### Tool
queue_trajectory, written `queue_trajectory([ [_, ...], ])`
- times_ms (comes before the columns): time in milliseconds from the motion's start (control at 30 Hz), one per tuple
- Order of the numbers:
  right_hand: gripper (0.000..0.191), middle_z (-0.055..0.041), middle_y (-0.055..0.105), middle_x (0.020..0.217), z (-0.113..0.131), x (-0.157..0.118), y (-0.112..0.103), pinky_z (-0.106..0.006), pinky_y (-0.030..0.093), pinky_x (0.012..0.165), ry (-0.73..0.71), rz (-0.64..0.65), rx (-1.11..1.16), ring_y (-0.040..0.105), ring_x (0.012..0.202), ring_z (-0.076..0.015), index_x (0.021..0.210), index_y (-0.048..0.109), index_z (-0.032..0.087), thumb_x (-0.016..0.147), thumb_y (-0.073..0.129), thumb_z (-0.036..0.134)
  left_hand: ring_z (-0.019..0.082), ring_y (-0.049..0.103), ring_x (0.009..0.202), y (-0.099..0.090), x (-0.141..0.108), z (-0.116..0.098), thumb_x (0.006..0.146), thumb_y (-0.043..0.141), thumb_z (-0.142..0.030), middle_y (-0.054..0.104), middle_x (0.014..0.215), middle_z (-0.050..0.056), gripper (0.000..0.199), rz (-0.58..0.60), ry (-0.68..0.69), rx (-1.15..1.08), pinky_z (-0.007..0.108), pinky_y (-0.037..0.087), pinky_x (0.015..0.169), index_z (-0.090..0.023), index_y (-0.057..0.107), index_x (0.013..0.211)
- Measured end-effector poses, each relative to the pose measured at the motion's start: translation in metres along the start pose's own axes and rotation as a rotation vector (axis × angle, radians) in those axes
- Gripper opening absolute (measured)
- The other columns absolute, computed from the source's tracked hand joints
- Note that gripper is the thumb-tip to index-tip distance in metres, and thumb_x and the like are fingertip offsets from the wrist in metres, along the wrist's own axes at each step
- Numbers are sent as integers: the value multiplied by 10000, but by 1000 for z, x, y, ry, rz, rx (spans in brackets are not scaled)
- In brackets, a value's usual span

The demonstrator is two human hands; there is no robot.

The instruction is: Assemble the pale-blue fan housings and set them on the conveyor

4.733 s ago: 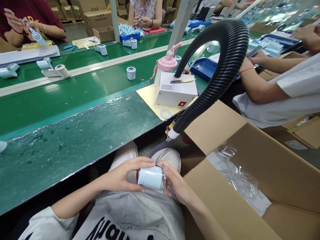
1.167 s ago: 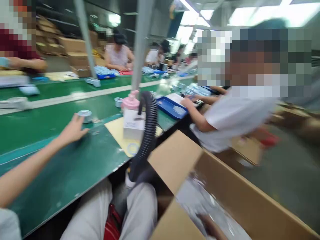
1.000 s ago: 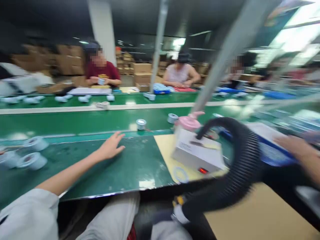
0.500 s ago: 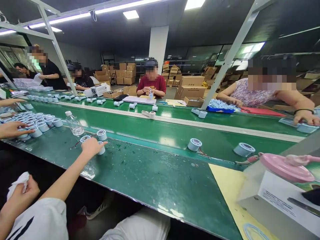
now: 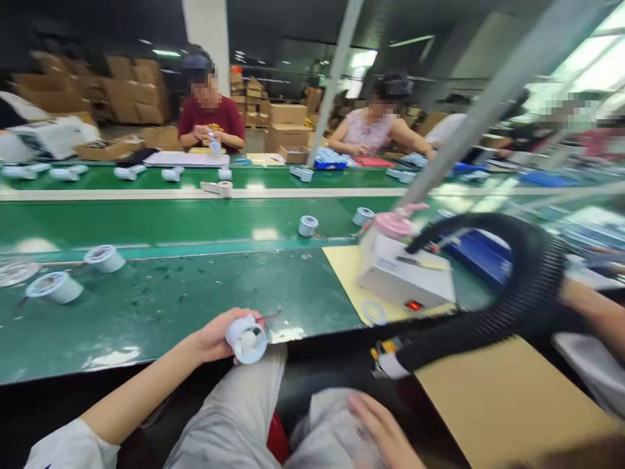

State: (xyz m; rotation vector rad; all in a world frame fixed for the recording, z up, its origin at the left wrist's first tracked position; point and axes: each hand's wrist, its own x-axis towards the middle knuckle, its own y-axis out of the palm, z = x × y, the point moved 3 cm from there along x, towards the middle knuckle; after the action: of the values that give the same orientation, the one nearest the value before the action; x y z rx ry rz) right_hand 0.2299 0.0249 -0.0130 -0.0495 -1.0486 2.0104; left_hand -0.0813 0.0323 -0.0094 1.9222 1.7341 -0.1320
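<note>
My left hand is closed around a small pale-blue fan housing, held over the table's front edge above my lap. Its round open end faces me, showing white blades, and thin wires stick out to the right. My right hand hovers or rests at my right knee, blurred, fingers stretched out with nothing visible in them. On the table to the left sit two similar fan housings, one nearer and one farther.
A white box with a pink fan part on top stands on yellow card. A black ribbed hose arches at right, above cardboard. Beyond runs a green conveyor with more housings. Co-workers sit across.
My left hand has taken a fan housing from the group by the bottle and brought it back toward my lap. The view has swung right, and my right hand has come into sight.
</note>
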Motion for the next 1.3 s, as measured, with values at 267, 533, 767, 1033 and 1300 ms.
queue_trajectory([
  [267, 477, -206, 604, 1382, 27, 18, 20, -480, 655, 798, 131, -22, -403, 683, 1071, -350, 1311, 674, 190, 838, 658, 129, 152, 566, 870, 88, 18, 17, 691, 794, -260, 704, 879, 1, 141, 355, -99, 356, 173, 475, 688, -175, 749, 794],
  [533, 459, -172, 571, 1385, 34, -14, 18, -439, 618, 797, -82, -191, -503, 611, 1078, -314, 1314, 669, 235, 890, 535, 121, 85, 380, 418, 80, 32, 38, 804, 478, -780, 531, 627, -35, 634, 293, -239, 400, 186, 271, 330, -173, 605, 935],
  [767, 545, -205, 553, 1423, 41, -1, 17, -460, 620, 798, 22, -146, -472, 618, 1071, -329, 1369, 638, 208, 834, 579, 121, 110, 446, 489, 87, 32, 35, 830, 538, -638, 526, 666, -30, 481, 413, -187, 529, 198, 330, 344, -170, 634, 880],
  [1033, 234, -173, 612, 1355, 24, 8, 19, -482, 617, 835, 232, 31, -317, 637, 1110, -348, 897, 756, 194, 782, 664, 12, 210, 573, 882, 96, 10, 23, 847, 658, -325, 652, 890, 41, 156, 439, 90, 780, 310, 464, 868, -195, 743, 861],
  [1300, 184, -110, 595, 1156, 30, 2, 12, -400, 569, 920, 367, -99, 228, 652, 1093, -274, 785, 685, 198, 952, 619, 233, 253, 608, 972, 87, 7, 30, 679, 898, -499, 625, 1076, 77, 612, 283, 432, 817, 376, 513, 902, -232, 718, 1200],
])
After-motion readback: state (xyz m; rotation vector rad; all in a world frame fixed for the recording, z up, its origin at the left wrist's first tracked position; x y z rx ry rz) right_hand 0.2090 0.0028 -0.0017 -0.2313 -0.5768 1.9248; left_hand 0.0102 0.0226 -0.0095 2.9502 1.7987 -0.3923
